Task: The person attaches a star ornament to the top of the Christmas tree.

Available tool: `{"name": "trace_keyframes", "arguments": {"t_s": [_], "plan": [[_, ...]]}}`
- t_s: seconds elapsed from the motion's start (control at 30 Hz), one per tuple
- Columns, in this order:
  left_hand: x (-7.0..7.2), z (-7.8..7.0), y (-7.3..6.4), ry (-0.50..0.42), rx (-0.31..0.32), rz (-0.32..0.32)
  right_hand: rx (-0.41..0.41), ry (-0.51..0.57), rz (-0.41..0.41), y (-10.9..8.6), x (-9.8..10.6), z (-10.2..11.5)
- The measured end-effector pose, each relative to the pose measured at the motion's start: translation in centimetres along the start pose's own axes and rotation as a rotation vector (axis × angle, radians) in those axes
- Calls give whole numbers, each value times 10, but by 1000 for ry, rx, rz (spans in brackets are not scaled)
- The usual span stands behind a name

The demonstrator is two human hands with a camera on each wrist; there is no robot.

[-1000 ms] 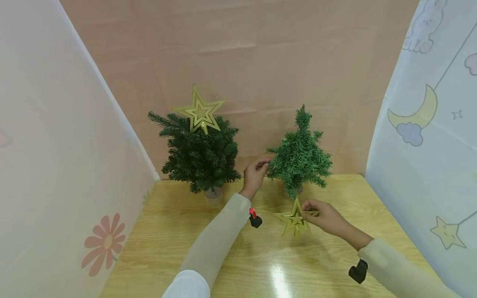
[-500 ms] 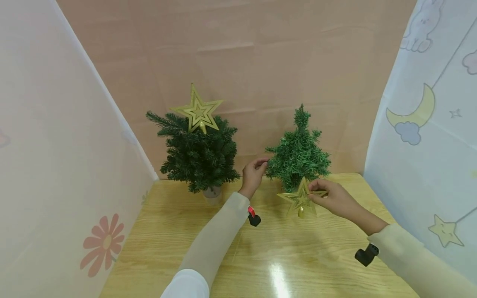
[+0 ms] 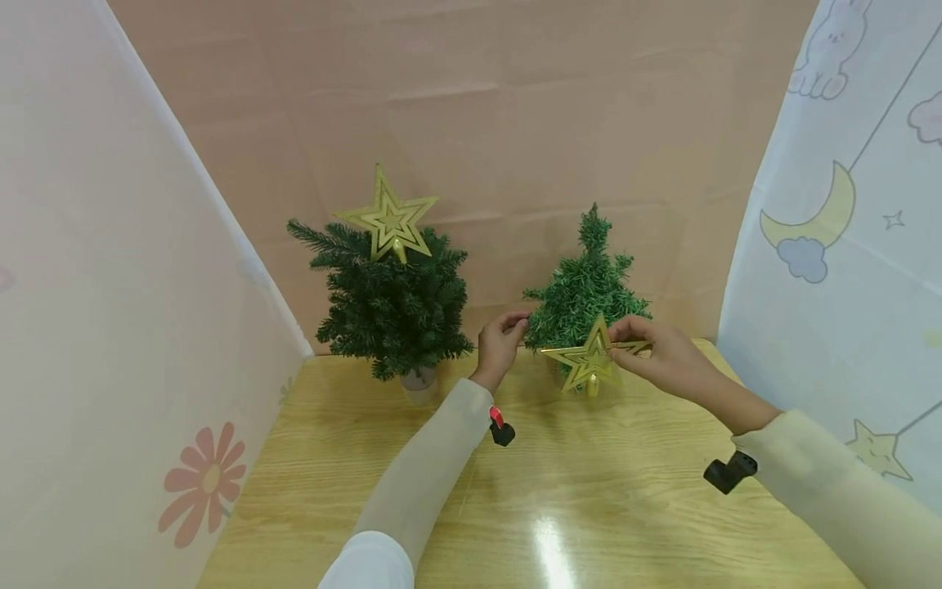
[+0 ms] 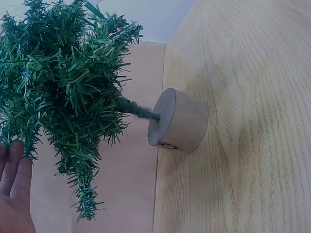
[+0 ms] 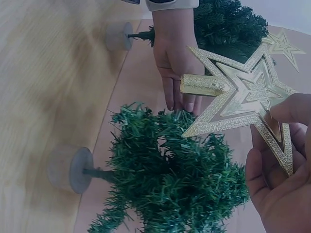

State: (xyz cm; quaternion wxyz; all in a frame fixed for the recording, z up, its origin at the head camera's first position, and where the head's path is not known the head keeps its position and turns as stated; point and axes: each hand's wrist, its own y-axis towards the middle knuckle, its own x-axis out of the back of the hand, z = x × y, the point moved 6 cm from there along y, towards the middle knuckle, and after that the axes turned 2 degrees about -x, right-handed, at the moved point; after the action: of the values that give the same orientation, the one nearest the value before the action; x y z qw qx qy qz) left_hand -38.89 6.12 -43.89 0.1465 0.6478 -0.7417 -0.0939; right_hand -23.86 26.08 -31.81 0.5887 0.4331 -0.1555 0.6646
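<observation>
My right hand pinches a gold star tree topper by one point, thumb on its face. The star hangs in front of the lower part of a small bright-green Christmas tree; its hollow socket faces away from the palm in the right wrist view. At the left side of that tree, my left hand pinches a branch tip between thumb and fingers. In the left wrist view the fingers meet the outer branches, and the tree's round wooden base stands on the table.
A darker, fuller Christmas tree stands to the left, topped with another gold star. A peach backdrop closes off the rear of the wooden table. Patterned white cloths flank both sides.
My right hand has raised the gold star from low over the table to the front of the bright-green tree's lower branches. The left hand keeps its place at the branch.
</observation>
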Motion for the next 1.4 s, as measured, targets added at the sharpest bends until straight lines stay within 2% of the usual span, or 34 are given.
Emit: {"name": "trace_keyframes", "arguments": {"t_s": [0.3,0.67,1.13,1.4], "plan": [[2,4,-3,6,6,-3,50,4,-85,14,17,11],[3,0,-3,8,10,1,-15,33,-163,27,50,20],[1,1,-2,24,0,11,-12,21,-252,45,79,26],[-1,5,-1,4,0,5,0,82,-325,54,87,21]]}}
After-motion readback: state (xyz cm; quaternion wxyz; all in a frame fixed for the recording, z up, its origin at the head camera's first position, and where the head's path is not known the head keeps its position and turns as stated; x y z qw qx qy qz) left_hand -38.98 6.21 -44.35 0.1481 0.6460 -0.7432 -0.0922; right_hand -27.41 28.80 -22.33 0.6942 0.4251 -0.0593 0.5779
